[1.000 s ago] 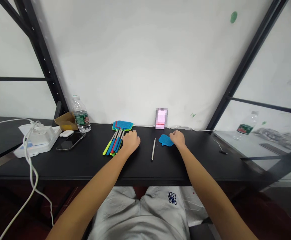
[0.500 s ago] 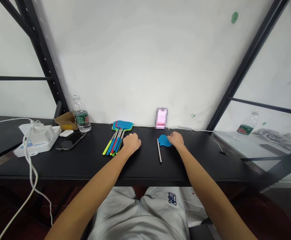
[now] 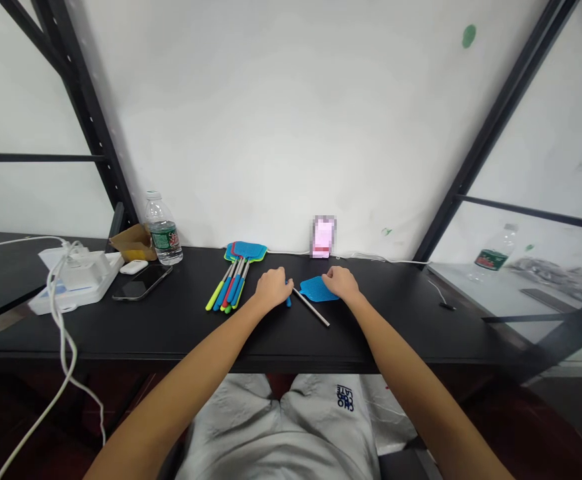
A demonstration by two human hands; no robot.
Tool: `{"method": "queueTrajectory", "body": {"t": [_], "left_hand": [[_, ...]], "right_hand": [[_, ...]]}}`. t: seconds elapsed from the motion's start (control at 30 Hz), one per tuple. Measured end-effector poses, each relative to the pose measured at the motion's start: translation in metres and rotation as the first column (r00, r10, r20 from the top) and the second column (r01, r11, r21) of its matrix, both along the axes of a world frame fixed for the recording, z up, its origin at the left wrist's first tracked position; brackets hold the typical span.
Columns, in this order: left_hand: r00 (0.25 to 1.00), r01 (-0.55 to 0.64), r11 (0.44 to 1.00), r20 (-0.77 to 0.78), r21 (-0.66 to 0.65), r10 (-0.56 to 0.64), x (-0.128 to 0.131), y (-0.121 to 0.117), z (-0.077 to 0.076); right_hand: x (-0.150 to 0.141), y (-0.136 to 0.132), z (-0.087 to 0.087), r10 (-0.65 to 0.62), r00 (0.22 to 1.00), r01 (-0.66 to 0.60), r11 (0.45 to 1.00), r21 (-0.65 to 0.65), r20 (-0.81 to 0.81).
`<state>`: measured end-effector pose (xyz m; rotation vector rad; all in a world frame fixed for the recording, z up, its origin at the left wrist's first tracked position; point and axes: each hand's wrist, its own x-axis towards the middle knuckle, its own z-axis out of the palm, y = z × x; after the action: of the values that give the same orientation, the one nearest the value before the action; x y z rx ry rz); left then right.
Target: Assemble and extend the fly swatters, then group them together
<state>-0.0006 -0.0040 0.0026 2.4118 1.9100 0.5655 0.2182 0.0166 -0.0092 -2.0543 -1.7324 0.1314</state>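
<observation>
On the black table, my left hand (image 3: pixel 272 291) is closed around a blue handle (image 3: pixel 289 302), most of which the fingers hide. My right hand (image 3: pixel 341 283) pinches the right edge of a flat blue fly swatter head (image 3: pixel 317 289) whose narrow tip points left. Between the hands a thin silver rod (image 3: pixel 311 308) lies slanted, its upper end close to my left fingers and its lower end toward the table's front. Left of my left hand lies a bundle of fly swatters (image 3: pixel 234 277) with blue, red and yellow-green parts, heads toward the wall.
At the left are a water bottle (image 3: pixel 165 230), a cardboard box (image 3: pixel 133 244), a white case (image 3: pixel 133 267), a dark phone (image 3: pixel 142 283) and a white power strip (image 3: pixel 88 283) with cables. A lit phone (image 3: pixel 323 237) leans on the wall. A short black connector (image 3: pixel 447 306) lies at right.
The blue head has shifted left and turned with my right hand. My left hand has moved slightly right, and a blue handle now shows below its fingers. The rod has swung to a slant.
</observation>
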Motion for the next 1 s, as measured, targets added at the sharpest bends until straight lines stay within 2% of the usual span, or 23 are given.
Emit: {"method": "queueTrajectory", "body": {"t": [0.13,0.23,0.37,0.7,1.0], "left_hand": [[1.000,0.001,1.000,0.000,-0.016,-0.001,0.001,-0.001,-0.001],[1.000,0.002,1.000,-0.002,-0.023,-0.002,0.002,-0.002,-0.001],[0.999,0.039,0.998,-0.009,-0.046,-0.040,0.004,-0.004,-0.001],[0.997,0.075,0.995,-0.031,-0.071,-0.077,0.001,0.001,-0.005],[0.987,0.094,0.989,-0.122,-0.111,-0.107,-0.001,0.006,-0.004]], "right_hand": [[-0.009,-0.005,0.002,0.032,0.999,-0.032,0.998,0.062,-0.002],[-0.015,-0.008,0.003,0.117,0.993,-0.116,0.984,0.135,-0.004],[-0.023,-0.010,0.002,0.197,0.980,-0.194,0.971,0.142,-0.005],[-0.013,-0.004,-0.001,0.130,0.992,-0.130,0.984,0.123,0.010],[-0.014,-0.003,-0.002,0.129,0.991,-0.130,0.989,0.071,0.020]]}}
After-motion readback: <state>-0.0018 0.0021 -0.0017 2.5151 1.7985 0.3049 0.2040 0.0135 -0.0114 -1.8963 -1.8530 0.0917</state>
